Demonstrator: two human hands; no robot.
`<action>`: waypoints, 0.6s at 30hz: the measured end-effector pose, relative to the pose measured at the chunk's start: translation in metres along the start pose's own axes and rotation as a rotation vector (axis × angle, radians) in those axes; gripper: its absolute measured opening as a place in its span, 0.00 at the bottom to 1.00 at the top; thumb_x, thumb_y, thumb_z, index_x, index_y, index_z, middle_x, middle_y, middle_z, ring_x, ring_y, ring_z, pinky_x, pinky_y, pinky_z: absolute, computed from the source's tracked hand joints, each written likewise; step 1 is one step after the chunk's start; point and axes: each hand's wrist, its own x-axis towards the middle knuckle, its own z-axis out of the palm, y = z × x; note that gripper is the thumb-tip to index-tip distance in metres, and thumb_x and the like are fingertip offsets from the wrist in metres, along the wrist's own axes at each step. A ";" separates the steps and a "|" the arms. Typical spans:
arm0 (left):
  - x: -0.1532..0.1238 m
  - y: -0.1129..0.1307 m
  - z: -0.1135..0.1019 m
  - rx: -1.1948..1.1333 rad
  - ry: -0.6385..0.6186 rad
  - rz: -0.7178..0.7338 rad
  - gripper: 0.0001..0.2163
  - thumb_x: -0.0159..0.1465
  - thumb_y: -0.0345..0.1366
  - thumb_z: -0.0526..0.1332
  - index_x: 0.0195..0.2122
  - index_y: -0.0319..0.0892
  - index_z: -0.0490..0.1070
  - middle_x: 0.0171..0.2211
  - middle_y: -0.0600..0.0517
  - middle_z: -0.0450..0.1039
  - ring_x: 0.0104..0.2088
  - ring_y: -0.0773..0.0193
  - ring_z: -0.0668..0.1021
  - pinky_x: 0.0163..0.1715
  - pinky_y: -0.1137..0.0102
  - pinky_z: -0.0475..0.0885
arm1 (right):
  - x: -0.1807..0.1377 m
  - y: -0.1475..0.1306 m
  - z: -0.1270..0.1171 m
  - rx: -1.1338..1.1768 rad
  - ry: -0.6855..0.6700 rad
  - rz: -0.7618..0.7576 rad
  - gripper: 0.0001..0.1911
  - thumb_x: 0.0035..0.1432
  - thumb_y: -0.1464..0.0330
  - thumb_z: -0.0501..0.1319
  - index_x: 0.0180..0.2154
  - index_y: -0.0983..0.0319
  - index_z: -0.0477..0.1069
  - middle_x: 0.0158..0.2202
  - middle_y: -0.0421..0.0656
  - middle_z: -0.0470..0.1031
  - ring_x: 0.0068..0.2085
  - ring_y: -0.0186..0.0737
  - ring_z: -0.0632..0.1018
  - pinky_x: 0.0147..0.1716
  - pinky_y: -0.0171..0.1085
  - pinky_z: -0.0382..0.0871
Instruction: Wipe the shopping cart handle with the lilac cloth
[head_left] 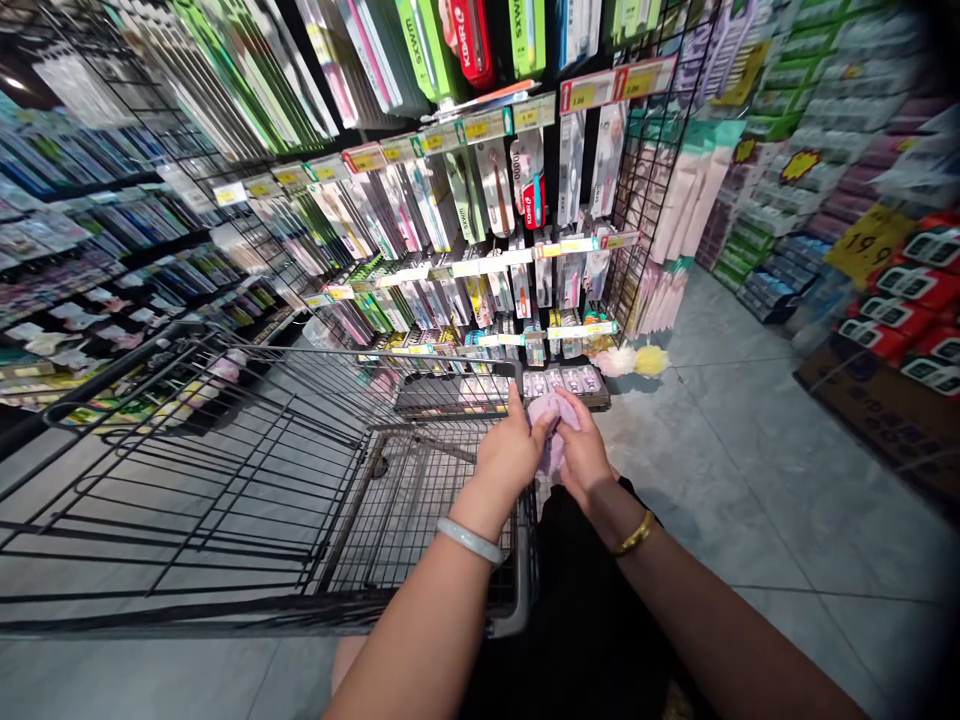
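Note:
A small light-purple item (552,420), soft-looking and folded or bunched, is held in front of me between both hands. I cannot make out its exact kind. My left hand (513,440), with a pale bangle at its wrist, pinches it from the left, thumb on top and index finger pointing up. On the other side my right hand (586,450), a gold bracelet at the wrist, has its fingers and thumb closed round it. Parts of the item are hidden by the fingers.
A black wire shopping cart (300,500) stands at my left, its rim close to my left hand. Ahead, a rack (465,270) carries packaged toothbrushes. A low tray (566,388) of packs lies at its foot. Red packages (911,300) are stacked on the right beside grey floor (720,440).

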 end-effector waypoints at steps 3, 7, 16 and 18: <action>0.000 0.000 0.000 0.009 0.004 0.006 0.38 0.67 0.59 0.39 0.70 0.39 0.31 0.44 0.38 0.77 0.43 0.47 0.79 0.37 0.63 0.68 | -0.011 0.025 0.003 0.011 0.066 0.099 0.27 0.50 0.62 0.61 0.54 0.56 0.67 0.46 0.44 0.77 0.45 0.44 0.78 0.42 0.41 0.75; 0.000 -0.001 0.001 0.019 0.029 0.025 0.38 0.67 0.59 0.40 0.70 0.40 0.30 0.42 0.39 0.78 0.42 0.47 0.80 0.37 0.64 0.68 | -0.038 0.053 0.001 0.011 0.051 0.128 0.26 0.54 0.56 0.61 0.54 0.57 0.66 0.50 0.45 0.76 0.49 0.47 0.77 0.47 0.43 0.73; 0.001 0.001 0.000 0.004 0.019 0.004 0.37 0.68 0.56 0.42 0.70 0.39 0.31 0.43 0.39 0.78 0.43 0.48 0.80 0.38 0.64 0.68 | -0.018 0.040 0.010 -0.108 -0.012 0.093 0.28 0.56 0.50 0.57 0.53 0.57 0.64 0.50 0.47 0.75 0.49 0.46 0.77 0.46 0.42 0.74; 0.001 0.001 0.000 0.007 0.024 0.010 0.36 0.69 0.54 0.42 0.70 0.39 0.31 0.42 0.39 0.78 0.43 0.48 0.80 0.38 0.64 0.69 | -0.022 0.039 0.013 -0.080 0.024 0.110 0.26 0.55 0.51 0.58 0.51 0.57 0.65 0.48 0.46 0.76 0.47 0.46 0.77 0.45 0.43 0.74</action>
